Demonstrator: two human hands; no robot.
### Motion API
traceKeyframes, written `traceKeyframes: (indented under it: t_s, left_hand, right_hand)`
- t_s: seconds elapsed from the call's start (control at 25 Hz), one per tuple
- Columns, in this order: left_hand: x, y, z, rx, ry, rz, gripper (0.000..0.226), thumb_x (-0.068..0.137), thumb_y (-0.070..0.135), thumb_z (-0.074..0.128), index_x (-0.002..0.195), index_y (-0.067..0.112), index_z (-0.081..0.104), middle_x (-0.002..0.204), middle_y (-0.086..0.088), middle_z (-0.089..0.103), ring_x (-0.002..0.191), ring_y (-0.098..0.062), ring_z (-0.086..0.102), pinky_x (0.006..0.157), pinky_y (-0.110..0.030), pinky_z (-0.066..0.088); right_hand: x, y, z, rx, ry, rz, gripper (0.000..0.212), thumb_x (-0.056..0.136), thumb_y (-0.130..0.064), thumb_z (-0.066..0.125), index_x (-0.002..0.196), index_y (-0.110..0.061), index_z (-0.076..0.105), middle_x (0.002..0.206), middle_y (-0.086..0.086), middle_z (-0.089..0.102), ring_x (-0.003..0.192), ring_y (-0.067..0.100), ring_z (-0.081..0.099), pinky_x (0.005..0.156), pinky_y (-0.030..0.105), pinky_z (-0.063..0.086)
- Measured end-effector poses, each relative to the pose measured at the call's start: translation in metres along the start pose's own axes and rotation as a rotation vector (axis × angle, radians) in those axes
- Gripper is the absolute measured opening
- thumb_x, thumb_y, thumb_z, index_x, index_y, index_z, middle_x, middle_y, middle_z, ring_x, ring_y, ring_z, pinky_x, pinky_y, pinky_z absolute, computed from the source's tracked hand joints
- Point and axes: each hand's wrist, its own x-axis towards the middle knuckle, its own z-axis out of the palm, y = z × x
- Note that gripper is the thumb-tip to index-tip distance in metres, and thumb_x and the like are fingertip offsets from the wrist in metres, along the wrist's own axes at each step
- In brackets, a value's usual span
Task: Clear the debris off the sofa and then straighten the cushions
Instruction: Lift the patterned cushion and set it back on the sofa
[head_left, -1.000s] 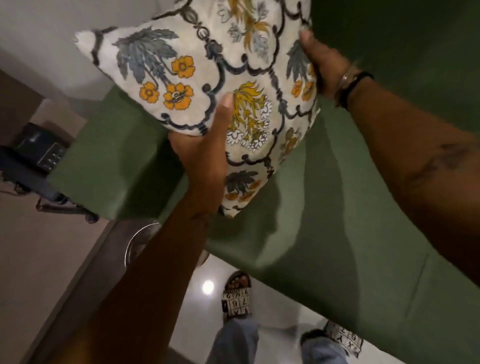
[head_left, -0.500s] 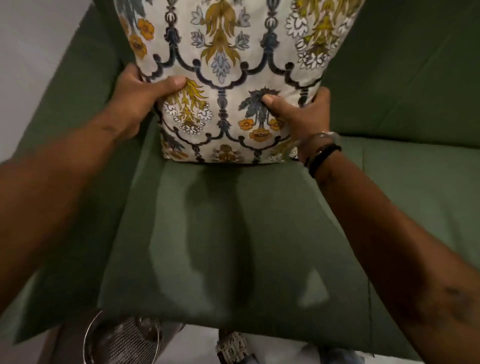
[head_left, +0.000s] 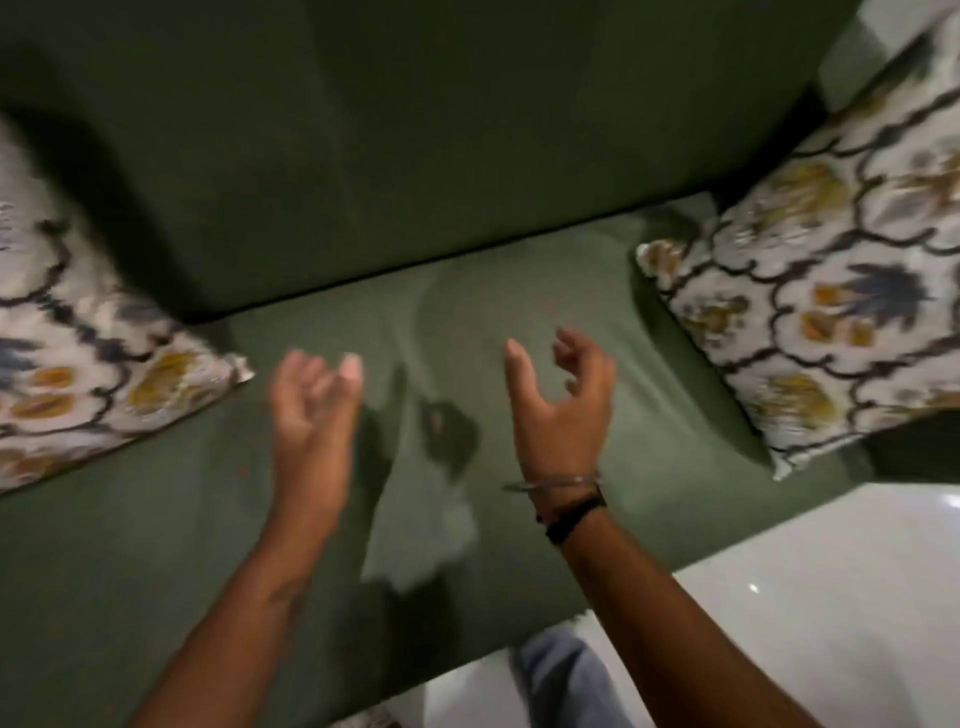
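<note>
The green sofa (head_left: 467, 171) fills the view, its seat running across the middle. A floral cushion (head_left: 88, 353) leans at the seat's left end. A second floral cushion (head_left: 831, 291) leans at the right end. My left hand (head_left: 311, 421) hovers over the middle of the seat, fingers apart, holding nothing. My right hand (head_left: 561, 410) is beside it, fingers loosely curled and empty, with a bangle and dark band on the wrist. Both hands are apart from the cushions. A few tiny reddish specks (head_left: 241, 472) lie on the seat.
A glossy white floor (head_left: 841, 597) shows at the lower right beyond the sofa's front edge. My jeans-clad leg (head_left: 561, 680) is at the bottom, close to the sofa front.
Both hands have let go of the floral cushion they held against the sofa back. The view has swung to the sofa's middle, and the hands now hover empty between the two cushions.
</note>
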Motion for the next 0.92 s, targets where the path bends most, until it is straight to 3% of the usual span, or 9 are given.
traceKeyframes:
  t_s: [0.08,0.16,0.24,0.32,0.44,0.52,0.6,0.8,0.92]
  left_hand:
    - [-0.026,0.013,0.122,0.134,-0.531,-0.020,0.100,0.059,0.055,0.072,0.145,0.014,0.040,0.141,-0.001,0.050,0.130,-0.011,0.048,0.101,-0.006,0.039]
    - [-0.012,0.029,0.216,0.190,-0.715,0.026,0.116,0.050,0.061,0.070,0.150,0.013,0.036,0.148,0.000,0.046,0.138,-0.012,0.044,0.110,-0.013,0.037]
    - [0.002,0.059,0.320,0.238,-0.776,0.018,0.126,0.046,0.064,0.073,0.153,0.013,0.030,0.158,-0.007,0.039,0.143,-0.017,0.040,0.119,-0.030,0.036]
    - [0.012,0.083,0.403,0.297,-0.936,-0.002,0.133,0.048,0.063,0.080,0.157,0.016,0.020,0.163,-0.008,0.033,0.145,-0.021,0.039,0.120,-0.036,0.036]
    - [0.031,0.087,0.482,0.386,-1.034,-0.027,0.129,0.051,0.057,0.091,0.156,0.025,0.023,0.151,-0.001,0.049,0.136,-0.021,0.050,0.118,-0.043,0.040]
    - [0.033,0.093,0.494,0.403,-1.024,-0.044,0.127,0.045,0.055,0.095,0.151,0.026,0.033,0.139,0.002,0.059,0.126,-0.019,0.058,0.116,-0.046,0.043]
    - [0.020,0.097,0.473,0.371,-0.954,0.022,0.105,0.056,0.039,0.094,0.146,0.023,0.041,0.127,0.005,0.064,0.115,-0.013,0.063,0.109,-0.041,0.050]
    - [0.020,0.108,0.360,-0.046,-0.236,0.170,0.104,0.045,0.032,0.091,0.138,0.011,0.048,0.132,-0.008,0.067,0.114,-0.014,0.069,0.096,-0.028,0.058]
    - [0.028,0.097,0.315,-0.068,0.015,0.172,0.092,0.055,0.018,0.094,0.134,0.008,0.049,0.126,-0.004,0.068,0.099,0.000,0.070,0.083,-0.016,0.057]
  right_hand:
    - [0.050,0.054,-0.102,-0.110,0.379,0.143,0.078,0.067,-0.063,0.071,0.123,-0.011,0.053,0.115,0.011,0.053,0.105,0.022,0.055,0.093,0.046,0.050]
    - [0.095,0.091,-0.177,-0.156,0.573,0.399,0.107,0.055,-0.076,0.073,0.136,-0.013,0.041,0.132,0.010,0.045,0.123,0.029,0.047,0.105,0.050,0.044]
    - [0.144,0.125,-0.234,-0.148,0.573,0.599,0.125,0.050,-0.070,0.080,0.147,-0.012,0.025,0.148,0.015,0.035,0.136,0.032,0.036,0.114,0.049,0.035]
    - [0.182,0.150,-0.259,-0.018,0.483,0.572,0.126,0.050,-0.058,0.088,0.148,-0.013,0.022,0.149,0.012,0.039,0.135,0.026,0.041,0.115,0.046,0.035]
    - [0.212,0.158,-0.263,0.180,0.410,0.513,0.111,0.058,-0.030,0.093,0.145,-0.013,0.027,0.144,0.006,0.046,0.128,0.018,0.047,0.115,0.039,0.036]
    - [0.212,0.159,-0.267,0.231,0.401,0.486,0.096,0.062,-0.020,0.091,0.140,-0.015,0.035,0.140,0.004,0.051,0.124,0.017,0.051,0.112,0.040,0.040]
    - [0.213,0.148,-0.277,0.249,0.319,0.417,0.084,0.063,-0.015,0.089,0.133,-0.014,0.045,0.133,0.004,0.058,0.119,0.017,0.057,0.106,0.044,0.047]
    - [0.302,0.084,-0.252,0.231,-0.201,0.162,0.073,0.058,-0.012,0.090,0.123,-0.016,0.056,0.115,-0.003,0.069,0.105,0.004,0.067,0.087,0.022,0.057]
    - [0.355,0.069,-0.190,0.137,-0.456,0.087,0.069,0.061,-0.009,0.090,0.122,-0.012,0.058,0.113,0.001,0.070,0.102,0.009,0.069,0.089,0.031,0.058]
